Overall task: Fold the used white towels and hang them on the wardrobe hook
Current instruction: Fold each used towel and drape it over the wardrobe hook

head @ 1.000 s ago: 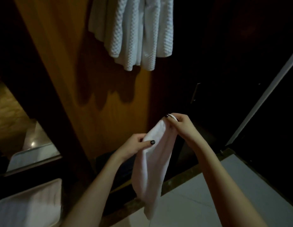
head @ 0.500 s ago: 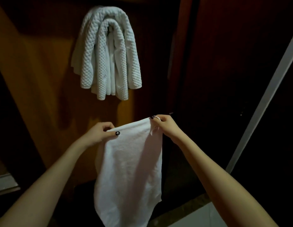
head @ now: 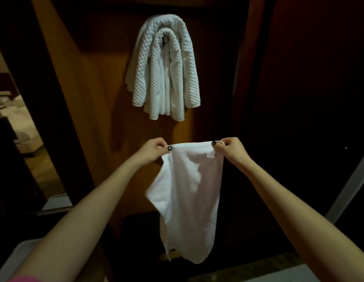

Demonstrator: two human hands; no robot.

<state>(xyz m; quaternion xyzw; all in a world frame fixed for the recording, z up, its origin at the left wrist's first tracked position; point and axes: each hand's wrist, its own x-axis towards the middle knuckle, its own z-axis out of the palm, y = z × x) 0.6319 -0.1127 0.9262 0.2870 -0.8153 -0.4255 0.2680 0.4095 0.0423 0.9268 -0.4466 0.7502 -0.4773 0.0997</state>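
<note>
A plain white towel (head: 189, 196) hangs straight down in front of me, its top edge stretched level between my hands. My left hand (head: 154, 149) pinches the top left corner and my right hand (head: 230, 148) pinches the top right corner, near a small label. Above them, textured white towels (head: 165, 68) hang folded over the wardrobe hook on the wooden panel (head: 91, 98). The hook itself is hidden under those towels.
A dark wardrobe door (head: 299, 98) stands to the right of the panel. A pale metal frame strip (head: 348, 190) slants at the right edge. At the left, an opening shows a bed with white linen (head: 20, 123). Light floor tile (head: 289, 275) lies at the bottom.
My hands have drawn apart and levelled, spreading the towel's top edge flat. The view has tilted upward, so the hung towels now sit centred above my hands.
</note>
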